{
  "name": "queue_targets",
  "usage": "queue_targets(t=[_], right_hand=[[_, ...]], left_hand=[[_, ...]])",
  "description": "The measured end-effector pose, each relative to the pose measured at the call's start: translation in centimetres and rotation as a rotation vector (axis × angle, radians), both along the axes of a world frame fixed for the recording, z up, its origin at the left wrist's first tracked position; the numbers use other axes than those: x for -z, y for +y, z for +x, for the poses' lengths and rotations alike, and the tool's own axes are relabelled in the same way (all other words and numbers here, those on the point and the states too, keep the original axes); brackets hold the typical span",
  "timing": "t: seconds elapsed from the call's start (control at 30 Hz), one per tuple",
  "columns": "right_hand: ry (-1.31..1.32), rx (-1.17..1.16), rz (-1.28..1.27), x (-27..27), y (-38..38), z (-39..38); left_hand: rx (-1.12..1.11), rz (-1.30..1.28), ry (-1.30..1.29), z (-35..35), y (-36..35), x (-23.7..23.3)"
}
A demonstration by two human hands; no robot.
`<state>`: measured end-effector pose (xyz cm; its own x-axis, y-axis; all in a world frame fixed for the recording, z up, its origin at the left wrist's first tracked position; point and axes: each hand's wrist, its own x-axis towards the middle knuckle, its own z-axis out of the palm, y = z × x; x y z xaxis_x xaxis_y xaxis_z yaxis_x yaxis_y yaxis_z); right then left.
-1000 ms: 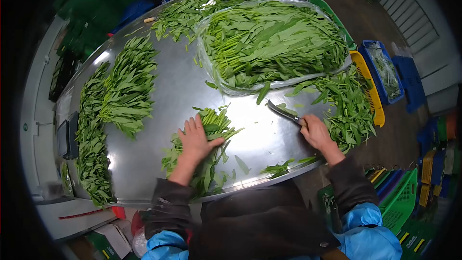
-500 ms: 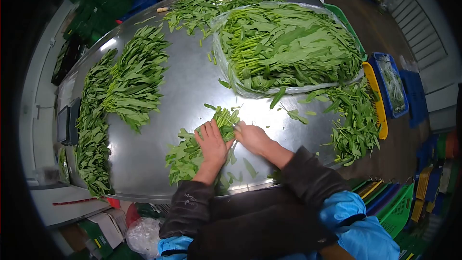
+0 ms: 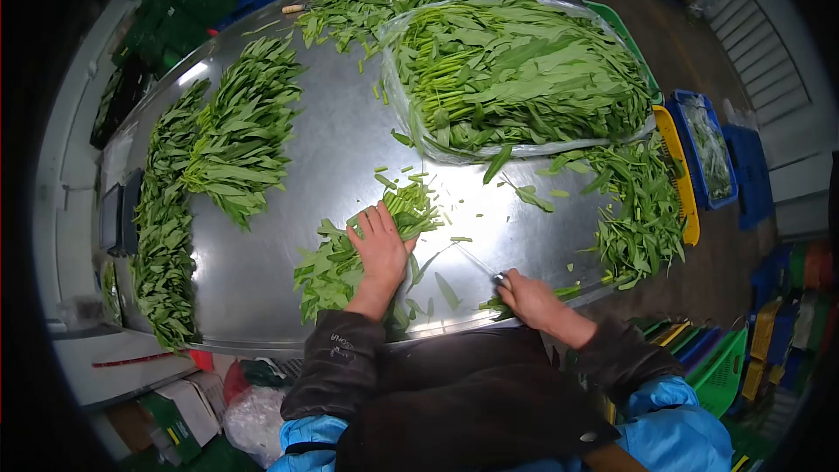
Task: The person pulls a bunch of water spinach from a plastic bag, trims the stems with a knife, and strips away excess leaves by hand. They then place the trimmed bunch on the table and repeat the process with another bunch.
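My left hand is closed over a bunch of leafy greens, pressing it to the metal table. The cut stem ends point away from me, and the leaves spread toward the table's near edge. My right hand grips a knife by its dark handle, to the right of the bunch and apart from it. The thin blade points up and left toward the bunch. Short cut stem pieces lie scattered around the stem ends.
Bundled greens line the left of the metal table. A plastic-lined crate of greens stands at the far right. Loose greens lie beside a yellow basket. Another wooden handle shows at the far edge.
My right hand has drawn the knife away from the bunch, right and toward me. More cut stem pieces lie by the stem ends. My left hand stays on the bunch.
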<state>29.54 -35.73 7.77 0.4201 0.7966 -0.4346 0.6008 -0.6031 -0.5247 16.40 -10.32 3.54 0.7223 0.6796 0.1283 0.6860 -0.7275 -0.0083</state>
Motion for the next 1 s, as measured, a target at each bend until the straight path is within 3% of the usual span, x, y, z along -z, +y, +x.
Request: queue_targets(t=[0.1,0.17,0.23,0.27,0.33,0.37,0.47,0.53,0.57,0.6,0.67,0.73,0.8,0.87,0.9,0.97,1.0], right_hand=[[-0.052,0.078,0.137,-0.4,-0.9,1.3],[-0.065,0.141,0.113,-0.9,0.2,2.0],[-0.379,0.194,0.203,-1.0,1.3,2.3],[-0.373,0.198,0.205,-1.4,2.0,2.4],[-0.481,0.151,0.451,-2.4,3.4,1.4],[-0.379,0.139,0.535,-1.9,4.2,0.4],[0.402,0.140,0.275,0.2,7.8,-4.0],[0.727,0.153,0.096,1.7,11.4,-6.3],[0.836,0.187,-0.027,2.2,13.4,-7.1],[0.860,0.222,-0.040,2.5,15.3,-7.9],[0.892,0.270,-0.047,2.8,18.3,-9.6],[1.061,0.480,-0.008,2.8,20.1,-10.7],[1.190,0.531,0.034,2.5,20.3,-10.8],[1.360,0.591,0.023,2.6,20.0,-10.9],[1.360,0.595,0.030,2.4,19.4,-10.8],[1.471,0.515,0.061,1.4,17.8,-10.5],[1.280,0.343,-0.010,0.4,16.9,-9.7]], left_hand=[[0.002,-0.023,-0.006,-0.3,0.0,0.1],[0.039,-0.187,-0.140,-0.7,0.4,-0.7],[0.027,-0.285,-0.202,-1.4,1.2,-3.2],[0.036,-0.367,-0.369,-2.2,2.2,-4.3],[-0.001,-0.542,-0.653,-4.3,4.3,-6.2],[0.002,-0.542,-0.644,-5.7,5.7,-6.0],[-0.061,-0.626,-0.592,-9.4,8.3,-4.6],[-0.154,-0.691,-0.217,-11.5,8.2,-3.9],[-0.035,-0.682,-0.219,-11.4,6.9,-5.1],[0.034,-0.496,-0.214,-12.7,6.2,-2.9],[0.050,-0.566,-0.231,-12.3,3.5,-4.9],[0.056,-0.634,-0.261,-11.6,1.6,-5.5],[-0.028,-0.507,-0.159,-11.1,1.0,-5.4],[0.012,-0.380,-0.215,-12.0,0.9,-2.9],[0.042,-0.253,-0.272,-12.4,0.9,-1.7],[0.058,-0.283,-0.319,-12.8,1.5,-1.4],[0.047,-0.325,-0.343,-13.0,1.8,-1.4]])
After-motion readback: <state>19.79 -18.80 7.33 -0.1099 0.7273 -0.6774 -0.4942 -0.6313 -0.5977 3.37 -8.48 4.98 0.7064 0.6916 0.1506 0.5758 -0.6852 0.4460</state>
